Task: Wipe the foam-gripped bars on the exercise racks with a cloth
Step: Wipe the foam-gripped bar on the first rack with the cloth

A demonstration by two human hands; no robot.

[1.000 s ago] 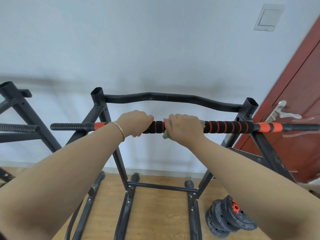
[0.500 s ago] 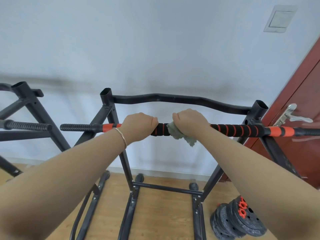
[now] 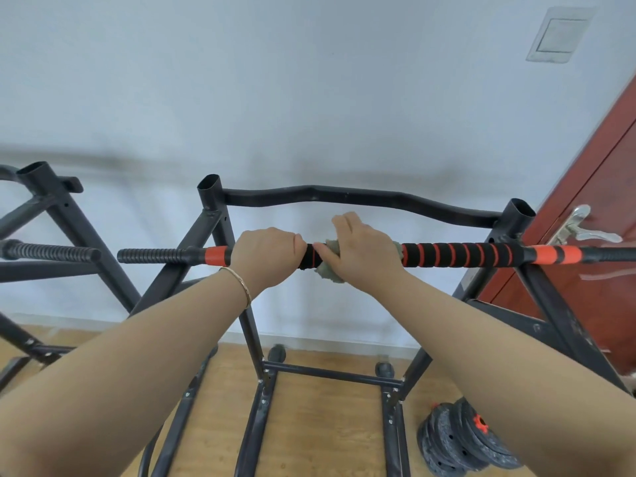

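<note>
Nearest, we see two bare forearms reaching up and away from the camera, a thin bracelet (image 3: 241, 283) on the left wrist.

Left hand (image 3: 266, 258): fist clenched over the bar (image 3: 457, 254), knuckles up, fingers pressed together and wrapped round it, just right of the left orange band.

Right hand (image 3: 364, 254): laid over the same bar, just right of the left hand, a short stretch of black and orange foam showing between them. Its fingers curl over the top and far side of the bar, pressed together, tips lifted slightly. The cloth (image 3: 330, 270), grey-green and bunched, sits between palm and foam; it bulges out at the thumb side and hangs just under the bar, and a small edge shows at the far right of the palm. The thumb lies against the cloth on the near side.

The bar runs left to right across the rack (image 3: 220, 215), resting on its uprights; a wavy black crossbar lies farther back.

Far left, a second rack (image 3: 51, 191) carries a ribbed black bar. Low right on the wooden floor lie weight plates (image 3: 457, 442). Beyond right, a red-brown door (image 3: 602, 187).
</note>
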